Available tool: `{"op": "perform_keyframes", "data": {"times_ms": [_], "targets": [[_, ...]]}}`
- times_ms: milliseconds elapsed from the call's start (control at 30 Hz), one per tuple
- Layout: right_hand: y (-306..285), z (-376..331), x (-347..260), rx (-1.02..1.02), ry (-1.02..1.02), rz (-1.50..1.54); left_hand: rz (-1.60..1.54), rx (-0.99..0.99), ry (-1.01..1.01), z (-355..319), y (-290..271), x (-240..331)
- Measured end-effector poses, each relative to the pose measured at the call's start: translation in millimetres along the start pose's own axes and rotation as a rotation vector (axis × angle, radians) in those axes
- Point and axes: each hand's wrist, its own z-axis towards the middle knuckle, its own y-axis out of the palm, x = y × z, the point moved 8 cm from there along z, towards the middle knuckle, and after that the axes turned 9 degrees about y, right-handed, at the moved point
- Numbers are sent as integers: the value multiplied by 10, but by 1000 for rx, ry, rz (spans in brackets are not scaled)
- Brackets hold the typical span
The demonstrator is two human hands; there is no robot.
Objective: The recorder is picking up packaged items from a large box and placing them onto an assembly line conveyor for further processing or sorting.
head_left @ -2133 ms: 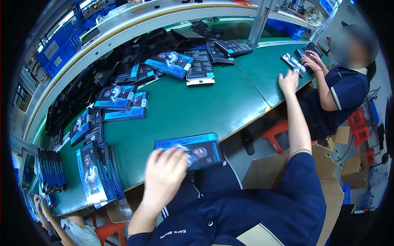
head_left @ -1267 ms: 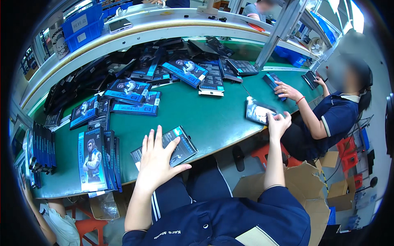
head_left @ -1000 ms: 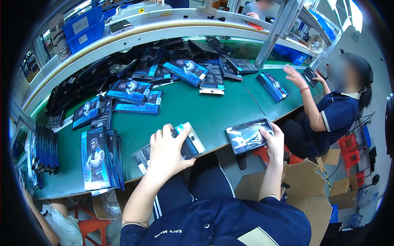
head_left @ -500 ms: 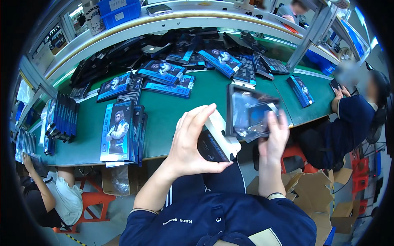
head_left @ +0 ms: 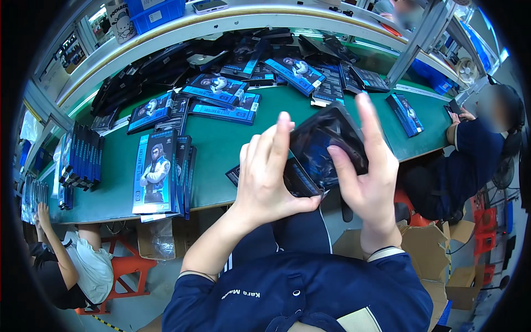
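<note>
My left hand (head_left: 260,174) is wrapped round a dark flat carton (head_left: 298,180), fingers on its far side and thumb along the near edge. A black tray (head_left: 332,135) with shiny clear film over its contents is in my right hand (head_left: 370,180), thumb pressed on its face and fingers along its right edge. The tray's lower left side meets the carton's open side; how deep it sits inside is hidden by my left hand. Left of my hands, several blue-and-black printed boxes (head_left: 152,174) stand together on the green table (head_left: 210,185).
A heap of printed boxes (head_left: 215,91) and black trays (head_left: 138,74) fills the table's back. Stacked boxes (head_left: 82,157) stand at left; a single box (head_left: 405,114) lies at right. Co-workers sit at both sides. A shelf (head_left: 238,22) crosses above; an open brown carton (head_left: 423,252) stands below right.
My right hand has brought the tray leftward and tilted it against the carton in my left hand. The carton's white inside, visible before, is now covered.
</note>
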Motion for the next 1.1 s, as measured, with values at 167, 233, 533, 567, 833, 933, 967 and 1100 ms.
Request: {"op": "perform_keyframes", "data": {"times_ms": [167, 233, 533, 567, 833, 933, 967, 1100], "targets": [[-137, -12, -107, 111, -184, 257, -206, 187, -83, -172, 77, -99], [177, 10, -195, -157, -167, 90, -173, 277, -202, -294, 66, -247], [841, -401, 521, -71, 700, 1180, -351, 399, -306, -378, -33, -376], [775, -464, 504, 104, 456, 927, -546, 405, -297, -299, -84, -370], [858, -422, 432, 163, 351, 1042, -588, 581, -409, -261, -248, -414], [894, -439, 508, 155, 274, 1015, -660, 605, -300, -227, -233, -390], [878, -487, 496, 150, 115, 867, -745, 637, -322, -263, -206, -405], [1109, -672, 700, -14, 273, 1018, -917, 338, -372, -362, 8, -611]]}}
